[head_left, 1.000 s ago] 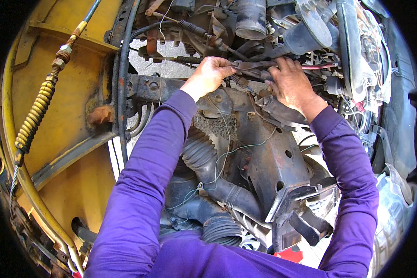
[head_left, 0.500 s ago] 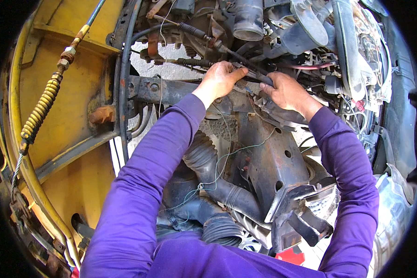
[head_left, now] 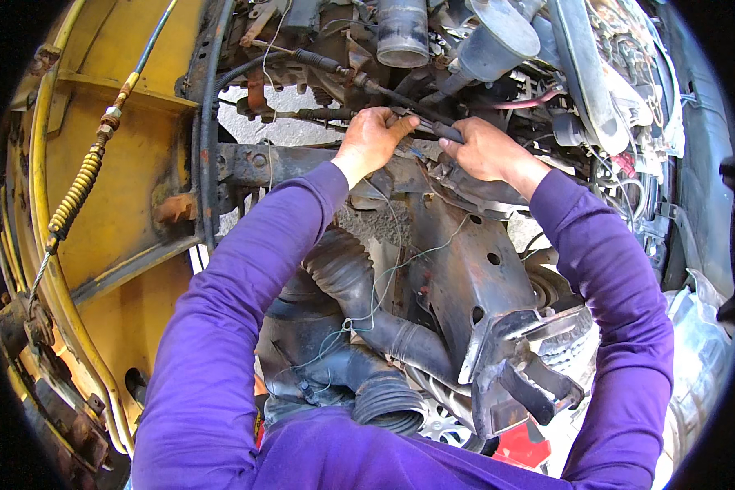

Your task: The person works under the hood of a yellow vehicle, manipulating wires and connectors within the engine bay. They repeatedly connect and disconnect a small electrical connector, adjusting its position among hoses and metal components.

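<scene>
Both my hands are at work over the dark chassis rail [head_left: 298, 163], beneath the engine parts. My right hand [head_left: 492, 152] is closed round a short dark grey hose [head_left: 447, 131], its thumb pressed along the near side. Just left of it, my left hand [head_left: 373, 140] pinches a thin metal rod [head_left: 424, 122] that runs toward the hose end; the fingertips are partly hidden behind the hand. Whether rod and hose are joined, I cannot tell. Close beyond the left hand lies a dark cable with a rubber boot [head_left: 322, 114].
At left is a yellow metal panel [head_left: 139, 188] with a spring-covered cable [head_left: 77, 192]. Below my hands sit a ribbed black air duct [head_left: 343, 269], a loose thin green wire [head_left: 376, 302] and a rusty bracket [head_left: 457, 269]. Wiring [head_left: 629, 106] crowds the right; a wide pipe [head_left: 402, 37] hangs beyond.
The view has shifted slightly, so most of the scene sits further left. My hands keep their hold near the same spot; the hose and rod show a little more plainly between them.
</scene>
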`<action>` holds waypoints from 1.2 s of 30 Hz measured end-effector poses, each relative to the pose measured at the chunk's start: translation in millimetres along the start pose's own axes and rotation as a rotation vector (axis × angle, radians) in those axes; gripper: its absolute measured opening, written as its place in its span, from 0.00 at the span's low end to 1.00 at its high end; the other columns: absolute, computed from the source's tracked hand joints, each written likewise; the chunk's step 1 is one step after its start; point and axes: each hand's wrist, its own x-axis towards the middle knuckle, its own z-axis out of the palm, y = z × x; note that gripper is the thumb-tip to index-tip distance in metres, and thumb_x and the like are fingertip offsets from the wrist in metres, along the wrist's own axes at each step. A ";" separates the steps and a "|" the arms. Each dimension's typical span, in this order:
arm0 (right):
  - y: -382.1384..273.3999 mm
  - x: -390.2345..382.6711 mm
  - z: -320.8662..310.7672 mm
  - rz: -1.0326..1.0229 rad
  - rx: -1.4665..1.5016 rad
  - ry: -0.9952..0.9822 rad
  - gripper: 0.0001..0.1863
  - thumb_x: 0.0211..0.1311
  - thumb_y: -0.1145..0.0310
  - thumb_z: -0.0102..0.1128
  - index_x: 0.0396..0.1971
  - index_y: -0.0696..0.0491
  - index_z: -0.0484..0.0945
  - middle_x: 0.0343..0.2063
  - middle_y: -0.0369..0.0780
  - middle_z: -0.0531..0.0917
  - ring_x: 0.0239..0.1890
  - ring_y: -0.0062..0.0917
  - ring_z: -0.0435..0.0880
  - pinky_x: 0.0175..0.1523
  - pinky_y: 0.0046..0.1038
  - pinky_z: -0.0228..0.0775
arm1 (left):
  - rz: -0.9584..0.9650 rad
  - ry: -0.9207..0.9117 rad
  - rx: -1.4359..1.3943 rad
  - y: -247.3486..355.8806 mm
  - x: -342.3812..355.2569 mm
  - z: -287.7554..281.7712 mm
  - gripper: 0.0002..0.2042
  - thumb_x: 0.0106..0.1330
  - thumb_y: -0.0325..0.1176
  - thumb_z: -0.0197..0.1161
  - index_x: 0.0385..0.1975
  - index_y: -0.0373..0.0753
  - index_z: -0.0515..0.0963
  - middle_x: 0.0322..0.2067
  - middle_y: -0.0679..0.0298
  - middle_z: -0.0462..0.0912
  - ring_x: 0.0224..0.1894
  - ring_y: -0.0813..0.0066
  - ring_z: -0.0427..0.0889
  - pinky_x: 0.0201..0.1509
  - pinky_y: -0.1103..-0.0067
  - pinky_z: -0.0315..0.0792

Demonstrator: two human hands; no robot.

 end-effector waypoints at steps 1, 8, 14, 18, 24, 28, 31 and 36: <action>0.1 0.0 0.8 0.017 0.001 0.006 0.24 0.69 0.55 0.58 0.45 0.64 0.82 0.40 0.60 0.84 0.47 0.53 0.84 0.55 0.45 0.73 | 0.007 0.004 -0.002 -1.4 0.5 1.1 0.27 0.67 0.53 0.69 0.24 0.28 0.77 0.15 0.55 0.70 0.23 0.69 0.65 0.30 0.66 0.65; -1.8 5.4 3.9 0.071 0.010 0.050 0.24 0.68 0.54 0.59 0.44 0.65 0.82 0.41 0.60 0.85 0.48 0.54 0.84 0.55 0.44 0.75 | -0.042 0.036 0.010 -1.0 0.6 0.0 0.27 0.64 0.52 0.72 0.23 0.28 0.79 0.16 0.56 0.73 0.23 0.71 0.66 0.30 0.67 0.66; -15.1 4.4 -8.8 0.122 -0.173 0.049 0.26 0.69 0.55 0.59 0.43 0.69 0.81 0.45 0.60 0.84 0.52 0.53 0.83 0.58 0.44 0.75 | -0.134 -0.041 -0.071 0.7 6.5 -1.4 0.21 0.61 0.47 0.75 0.27 0.30 0.83 0.21 0.63 0.81 0.26 0.76 0.73 0.35 0.74 0.70; -8.6 -19.3 -25.8 0.051 -0.293 -0.002 0.28 0.69 0.54 0.58 0.48 0.69 0.79 0.50 0.60 0.81 0.58 0.51 0.80 0.63 0.43 0.71 | -0.116 -0.184 -0.570 -28.1 7.0 -25.7 0.12 0.67 0.34 0.65 0.43 0.31 0.84 0.38 0.64 0.87 0.39 0.77 0.81 0.45 0.80 0.73; 4.0 -119.3 -52.2 0.155 -0.152 0.082 0.22 0.66 0.56 0.60 0.44 0.63 0.81 0.40 0.57 0.83 0.48 0.50 0.82 0.54 0.44 0.72 | -0.154 -0.193 -0.303 -14.7 0.0 -43.9 0.16 0.67 0.34 0.64 0.49 0.31 0.84 0.42 0.61 0.88 0.42 0.76 0.83 0.48 0.77 0.76; 24.3 -190.9 -51.5 0.234 -0.090 0.253 0.18 0.67 0.60 0.61 0.44 0.61 0.79 0.34 0.50 0.82 0.40 0.44 0.82 0.47 0.39 0.71 | -0.024 -0.154 -0.184 -33.8 2.5 -51.7 0.16 0.65 0.32 0.65 0.49 0.32 0.83 0.39 0.58 0.88 0.41 0.73 0.84 0.49 0.76 0.77; 45.7 -251.8 -35.6 0.231 0.008 0.426 0.14 0.68 0.64 0.59 0.43 0.60 0.77 0.29 0.45 0.78 0.33 0.33 0.77 0.42 0.34 0.69 | -0.017 -0.154 0.065 -22.6 -5.8 -56.5 0.15 0.60 0.33 0.68 0.44 0.32 0.84 0.38 0.48 0.88 0.44 0.56 0.88 0.53 0.69 0.77; 42.8 -327.7 -10.8 0.554 0.115 0.426 0.13 0.70 0.65 0.59 0.45 0.59 0.77 0.30 0.42 0.78 0.34 0.31 0.76 0.44 0.33 0.70 | 0.002 -0.090 0.182 -13.1 -12.5 -51.8 0.14 0.59 0.34 0.67 0.41 0.31 0.84 0.37 0.45 0.87 0.44 0.50 0.87 0.52 0.66 0.77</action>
